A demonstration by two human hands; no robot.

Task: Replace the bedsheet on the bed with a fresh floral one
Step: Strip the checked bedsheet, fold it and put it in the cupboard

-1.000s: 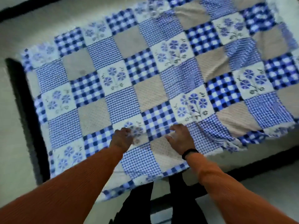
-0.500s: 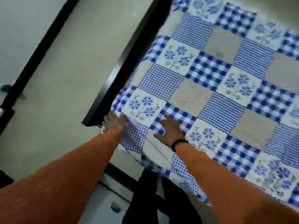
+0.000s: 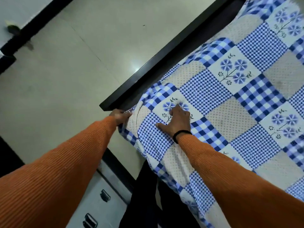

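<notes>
At the near-left corner of the bed, your left hand (image 3: pixel 120 116) grips the sheet (image 3: pixel 230 102) where its edge hangs over the mattress corner, just beside the end of the black frame (image 3: pixel 164 63). The fingers curl round the cloth; the thumb side is hidden by the fabric. Your right hand (image 3: pixel 178 120) lies on top of the sheet with straight, spread fingers, pressing on a flower square. It holds nothing.

The sheet, a blue check-and-flower patchwork, covers the mattress as far as the view reaches. It appears to be the fresh floral one, already spread. The corner is not yet tucked: loose cloth bunches along the frame rail and drapes down the near side, toward the drawers (image 3: pixel 98 203) below.

The relation that governs the next move is as follows:
- The loose corner lies in your left hand, outside the mattress edge.
- Your right hand sits just inboard of that corner, toward the bed centre.
- The rail runs diagonally away from the corner, up and to the right in the view.

Your left hand is therefore the nearer one for the tuck. A reasonable procedure is to hold the top flat with your right hand and draw the corner down and under with your left. Avoid pulling along the rail, as this would likely skew the squares.
</notes>
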